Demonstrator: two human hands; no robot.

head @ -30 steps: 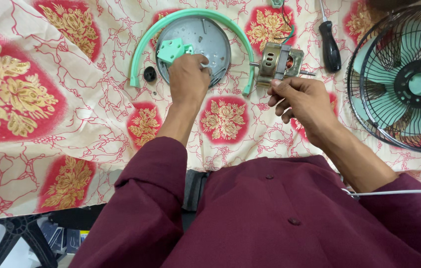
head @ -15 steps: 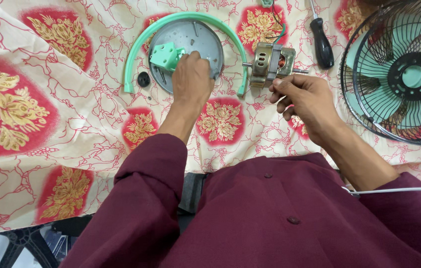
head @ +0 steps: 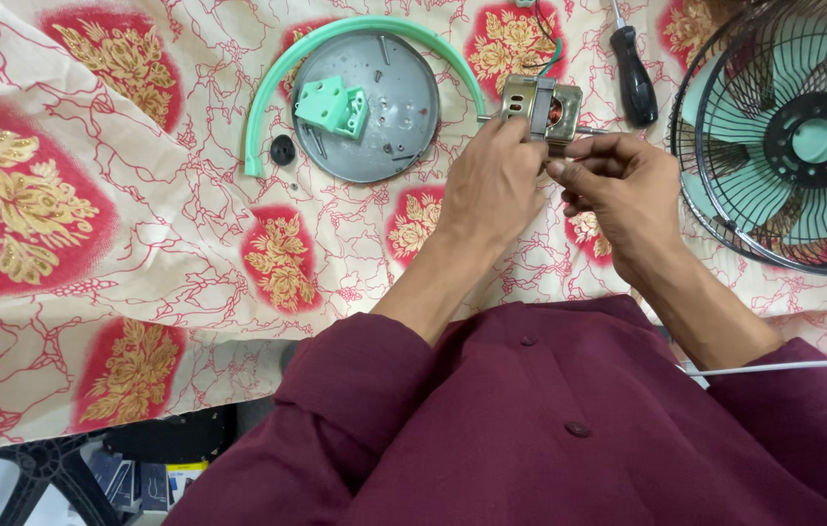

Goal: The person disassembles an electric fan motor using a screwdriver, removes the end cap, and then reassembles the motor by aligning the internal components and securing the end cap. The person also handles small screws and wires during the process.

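We see the grey disc [head: 379, 107] lying on the bench cloth [head: 141, 244], a green bracket [head: 334, 105] resting on it. Right of the disc, our left hand [head: 491, 185] closes on the motor [head: 540, 107], and our right hand [head: 623, 185] pinches its shaft end. A screwdriver [head: 634, 78] and a fan [head: 793, 136] lie farther right of the disc.
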